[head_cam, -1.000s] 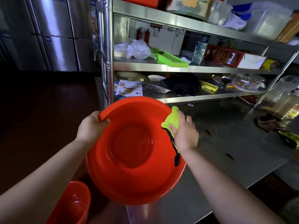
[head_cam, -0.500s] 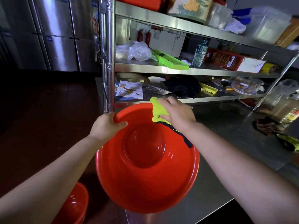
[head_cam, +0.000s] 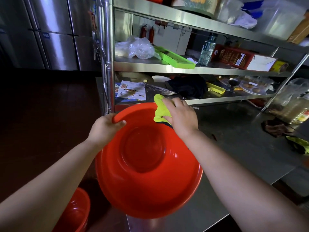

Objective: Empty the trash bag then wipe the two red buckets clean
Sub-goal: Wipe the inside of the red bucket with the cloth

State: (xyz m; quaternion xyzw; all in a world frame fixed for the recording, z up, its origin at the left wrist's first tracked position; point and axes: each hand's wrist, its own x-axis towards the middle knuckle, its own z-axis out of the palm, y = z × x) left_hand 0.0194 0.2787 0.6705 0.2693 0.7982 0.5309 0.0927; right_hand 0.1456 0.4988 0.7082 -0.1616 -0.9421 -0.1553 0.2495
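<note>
A large red bucket (head_cam: 147, 173) is tilted toward me over the steel counter's corner, its inside facing up. My left hand (head_cam: 105, 129) grips its far-left rim, thumb curled over the edge. My right hand (head_cam: 180, 116) presses a yellow-green cloth (head_cam: 160, 108) with a dark edge against the far inner rim, fingers spread over it. A second red bucket (head_cam: 75, 213) stands lower down at the bottom left, partly hidden by my left forearm.
The steel counter (head_cam: 242, 148) stretches right, with a dark rag (head_cam: 274, 128) and another yellow-green cloth (head_cam: 299, 143) near its right end. A steel shelf rack (head_cam: 107, 64) stands behind, holding a green tray (head_cam: 175, 59), plastic bags, bottle, boxes. Steel fridge doors at left.
My right hand swept the cloth from the bucket's right rim round to its far rim. The bucket has tilted and shifted a little right; my left hand kept its grip.
</note>
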